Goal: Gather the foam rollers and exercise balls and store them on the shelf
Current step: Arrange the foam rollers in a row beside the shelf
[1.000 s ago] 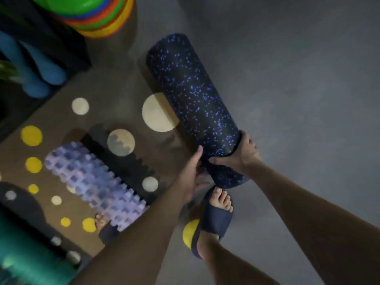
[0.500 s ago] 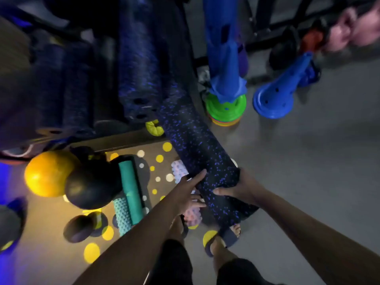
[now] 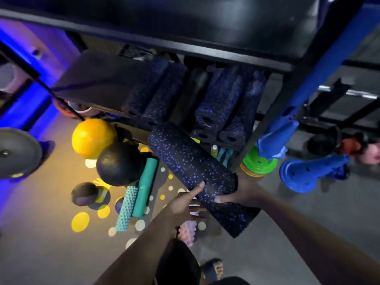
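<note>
The right hand (image 3: 244, 194) is wrapped round the near part of the speckled foam roller (image 3: 191, 165), thumb across its upper side. The left hand (image 3: 185, 204) lies flat against the roller's other side with fingers straight, steadying it but not gripping.

The roller is held clear of the floor. It points up and away, and its far end is just short of the front edge of the shelf (image 3: 98, 79). Stored rollers (image 3: 218, 103) of the same kind lie there lengthwise, ends facing out.

The step in hand looks like sliding this roller in beside them. To do it well, line its axis up with theirs first, then push from the near end with the right hand while the left guides the nose. A dark space shows between the two groups, but I cannot tell if it is free.

A yellow ball (image 3: 92, 137), a black ball (image 3: 119, 163) and a teal roller (image 3: 145, 186) are on the floor, not yet stored.
</note>
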Action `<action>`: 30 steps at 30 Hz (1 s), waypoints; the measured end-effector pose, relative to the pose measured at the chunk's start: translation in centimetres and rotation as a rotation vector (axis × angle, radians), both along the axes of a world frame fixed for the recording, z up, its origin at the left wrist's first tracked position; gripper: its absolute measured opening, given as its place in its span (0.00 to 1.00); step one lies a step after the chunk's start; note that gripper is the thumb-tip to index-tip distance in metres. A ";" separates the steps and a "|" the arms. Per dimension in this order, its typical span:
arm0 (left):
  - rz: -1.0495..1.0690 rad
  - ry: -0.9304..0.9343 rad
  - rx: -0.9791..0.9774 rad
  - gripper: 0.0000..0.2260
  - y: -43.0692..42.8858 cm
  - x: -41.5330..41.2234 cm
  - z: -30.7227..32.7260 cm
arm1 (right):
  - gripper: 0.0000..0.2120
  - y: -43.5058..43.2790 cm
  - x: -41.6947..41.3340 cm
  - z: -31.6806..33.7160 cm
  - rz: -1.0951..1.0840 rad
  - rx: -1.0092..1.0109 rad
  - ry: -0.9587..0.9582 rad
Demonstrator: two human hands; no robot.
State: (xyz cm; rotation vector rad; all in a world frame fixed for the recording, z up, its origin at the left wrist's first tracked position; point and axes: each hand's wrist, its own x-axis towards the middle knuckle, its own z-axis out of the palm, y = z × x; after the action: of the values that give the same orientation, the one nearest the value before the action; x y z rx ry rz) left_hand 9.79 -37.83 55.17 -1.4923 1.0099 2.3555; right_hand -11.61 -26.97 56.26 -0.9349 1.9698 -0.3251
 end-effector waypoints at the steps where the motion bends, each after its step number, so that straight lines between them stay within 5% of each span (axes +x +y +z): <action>1: 0.045 0.010 -0.035 0.35 -0.5 0.5 0.7 | 0.49 -1.2 0.4 0.1 0.031 -0.022 -0.016; 9: 0.432 0.065 -0.349 0.30 -7.8 2.5 4.5 | 0.52 -11.4 5.7 5.9 -0.238 -0.131 -0.097; 11: 0.448 0.116 -0.395 0.27 -10.5 2.3 5.3 | 0.47 -14.3 6.6 6.5 -0.348 -0.165 -0.150; 15: 0.386 0.172 -0.345 0.21 -17.0 1.2 5.7 | 0.58 -20.7 6.7 6.6 -0.565 -0.246 -0.146; 17: 0.323 0.170 -0.310 0.26 -20.8 0.6 5.7 | 0.58 -24.1 6.9 7.0 -0.638 -0.240 -0.200; 20: 0.180 0.179 -0.308 0.46 -26.8 0.3 5.8 | 0.48 -29.5 7.6 7.7 -0.726 -0.247 -0.250; 22: 0.122 0.188 -0.360 0.49 -30.7 0.1 6.0 | 0.42 -32.8 7.9 8.0 -0.780 -0.260 -0.249; 25: 0.128 0.223 -0.405 0.45 -35.6 -1.0 5.7 | 0.38 -36.3 7.5 8.4 -0.849 -0.293 -0.242; 28: 0.087 0.256 -0.482 0.27 -38.0 -2.8 5.9 | 0.36 -37.8 6.8 7.9 -0.866 -0.321 -0.265; 30: 0.102 0.286 -0.492 0.23 -39.0 -4.4 5.6 | 0.43 -38.1 5.7 7.0 -0.906 -0.357 -0.232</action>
State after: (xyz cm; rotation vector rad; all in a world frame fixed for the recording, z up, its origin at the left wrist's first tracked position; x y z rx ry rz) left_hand 5.42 -76.78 60.76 -1.3925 1.7246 2.5689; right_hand -5.91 -65.03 63.26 -0.1248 2.0367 -1.2616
